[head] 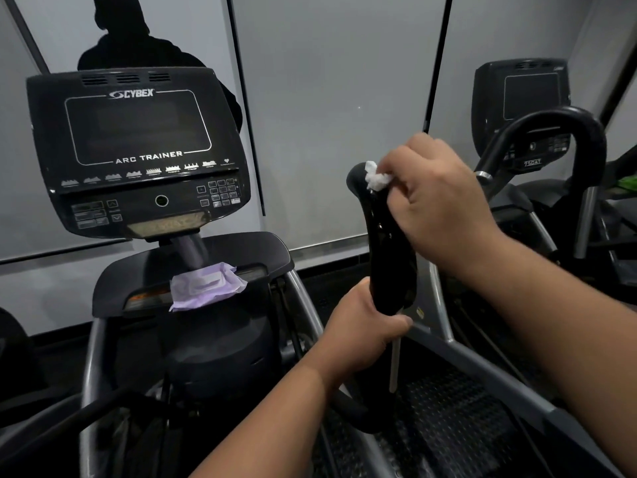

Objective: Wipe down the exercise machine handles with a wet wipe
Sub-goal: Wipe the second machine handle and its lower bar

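My right hand point(437, 201) presses a crumpled wet wipe point(377, 179) on the handle point(389, 243) top; my left hand point(362, 331) grips its base. Wipe pack point(205, 284) at nine o'clock.

We see a handle point(391, 243) of glossy black plastic, wet-looking and reflective, above a bare metal post point(395, 360) with a dull sheen. The wet wipe point(377, 177) is white, crumpled, soft cloth-like paper. The console point(138, 150) is matt black plastic; the wipe packet point(206, 286) is shiny lilac film.
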Action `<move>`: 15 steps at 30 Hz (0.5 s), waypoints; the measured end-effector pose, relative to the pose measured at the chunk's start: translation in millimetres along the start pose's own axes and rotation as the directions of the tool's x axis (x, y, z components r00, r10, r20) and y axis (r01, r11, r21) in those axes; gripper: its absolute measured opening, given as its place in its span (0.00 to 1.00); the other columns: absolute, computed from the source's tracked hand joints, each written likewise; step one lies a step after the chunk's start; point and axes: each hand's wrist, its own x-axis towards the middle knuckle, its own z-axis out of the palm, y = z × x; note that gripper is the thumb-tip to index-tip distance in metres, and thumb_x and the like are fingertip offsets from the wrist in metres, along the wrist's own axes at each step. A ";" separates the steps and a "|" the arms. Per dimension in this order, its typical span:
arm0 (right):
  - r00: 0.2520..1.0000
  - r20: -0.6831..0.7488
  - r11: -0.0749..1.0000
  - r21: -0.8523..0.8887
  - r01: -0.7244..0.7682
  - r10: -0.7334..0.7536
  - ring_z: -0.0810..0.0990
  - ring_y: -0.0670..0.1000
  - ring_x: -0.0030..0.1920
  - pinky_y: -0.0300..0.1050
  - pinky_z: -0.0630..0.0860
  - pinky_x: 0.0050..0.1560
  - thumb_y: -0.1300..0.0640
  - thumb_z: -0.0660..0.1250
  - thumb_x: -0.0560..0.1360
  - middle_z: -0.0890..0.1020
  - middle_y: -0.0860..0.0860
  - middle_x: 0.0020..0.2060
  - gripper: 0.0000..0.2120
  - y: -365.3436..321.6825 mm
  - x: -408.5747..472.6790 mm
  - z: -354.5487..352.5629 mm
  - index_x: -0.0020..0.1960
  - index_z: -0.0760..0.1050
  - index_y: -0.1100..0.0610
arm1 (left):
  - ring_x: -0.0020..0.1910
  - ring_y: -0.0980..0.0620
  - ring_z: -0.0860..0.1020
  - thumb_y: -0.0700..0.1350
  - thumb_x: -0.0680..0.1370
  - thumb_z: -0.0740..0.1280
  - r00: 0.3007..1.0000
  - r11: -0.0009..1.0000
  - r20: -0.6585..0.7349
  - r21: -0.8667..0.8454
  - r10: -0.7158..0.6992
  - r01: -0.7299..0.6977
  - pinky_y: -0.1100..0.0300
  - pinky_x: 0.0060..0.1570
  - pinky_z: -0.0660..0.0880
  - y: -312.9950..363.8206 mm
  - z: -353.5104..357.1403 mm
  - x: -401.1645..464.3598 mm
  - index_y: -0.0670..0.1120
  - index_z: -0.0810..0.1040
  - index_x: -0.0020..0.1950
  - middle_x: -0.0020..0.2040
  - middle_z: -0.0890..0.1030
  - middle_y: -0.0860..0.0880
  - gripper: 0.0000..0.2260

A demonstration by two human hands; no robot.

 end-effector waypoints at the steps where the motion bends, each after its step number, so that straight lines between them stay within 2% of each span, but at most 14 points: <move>1: 1.000 -0.024 1.000 0.015 0.012 -0.012 0.74 0.62 0.41 0.59 0.73 0.40 0.65 0.65 0.73 0.76 0.58 0.42 0.03 -1.7 -10.6 -1.0 0.45 0.78 0.63 | 0.37 0.56 0.79 0.44 0.69 0.74 1.000 1.000 -0.002 -0.006 0.016 -0.016 0.53 0.43 0.78 0.3 0.3 0.1 0.48 0.76 0.50 0.39 0.81 0.52 0.12; 3: 0.994 -0.045 0.995 0.026 0.100 -0.099 0.75 0.63 0.40 0.61 0.73 0.40 0.66 0.66 0.74 0.78 0.60 0.41 0.04 -7.5 -38.7 -3.9 0.43 0.79 0.65 | 0.33 0.59 0.72 0.41 0.70 0.74 0.999 0.999 0.003 -0.007 0.049 -0.049 0.58 0.37 0.71 1.9 0.0 0.3 0.45 0.74 0.47 0.35 0.75 0.54 0.11; 6: 0.974 -0.014 0.974 0.010 0.226 -0.225 0.76 0.62 0.38 0.60 0.72 0.38 0.68 0.67 0.72 0.79 0.60 0.41 0.04 -7.5 -53.8 -7.1 0.43 0.80 0.66 | 0.33 0.60 0.71 0.40 0.70 0.73 0.998 0.998 0.013 -0.024 0.061 -0.061 0.59 0.36 0.69 2.6 -1.0 2.7 0.45 0.74 0.47 0.35 0.75 0.55 0.10; 7: 0.978 -0.019 0.978 0.015 0.207 -0.207 0.76 0.63 0.39 0.61 0.73 0.39 0.68 0.66 0.71 0.79 0.61 0.42 0.05 -3.3 -45.6 -6.0 0.44 0.80 0.66 | 0.33 0.61 0.71 0.40 0.70 0.74 0.999 0.998 0.008 -0.025 0.054 -0.053 0.61 0.36 0.69 2.3 -1.7 3.2 0.46 0.74 0.46 0.34 0.75 0.57 0.10; 9: 0.996 -0.043 0.995 0.062 0.077 -0.074 0.76 0.63 0.41 0.61 0.74 0.41 0.69 0.66 0.71 0.78 0.60 0.43 0.06 5.0 -21.3 -0.8 0.45 0.80 0.64 | 0.32 0.64 0.72 0.39 0.71 0.74 0.999 0.998 0.013 -0.041 0.038 -0.037 0.66 0.36 0.71 1.3 -2.0 3.5 0.50 0.74 0.45 0.32 0.76 0.59 0.11; 12: 0.991 -0.045 0.970 0.218 -0.110 0.123 0.77 0.59 0.44 0.58 0.75 0.45 0.67 0.65 0.74 0.77 0.54 0.44 0.06 16.3 -1.8 8.3 0.46 0.80 0.60 | 0.35 0.63 0.75 0.39 0.71 0.74 0.999 0.999 0.014 -0.044 0.030 -0.029 0.64 0.39 0.74 0.8 -0.7 2.9 0.51 0.75 0.46 0.36 0.79 0.58 0.12; 15: 0.973 -0.115 0.931 0.334 -0.151 0.199 0.76 0.55 0.41 0.54 0.75 0.43 0.70 0.66 0.72 0.76 0.55 0.43 0.05 6.7 -34.4 11.4 0.46 0.79 0.63 | 0.31 0.64 0.73 0.37 0.70 0.74 0.999 0.999 0.009 -0.029 0.036 -0.036 0.64 0.37 0.72 0.5 1.1 4.3 0.52 0.73 0.43 0.33 0.78 0.59 0.13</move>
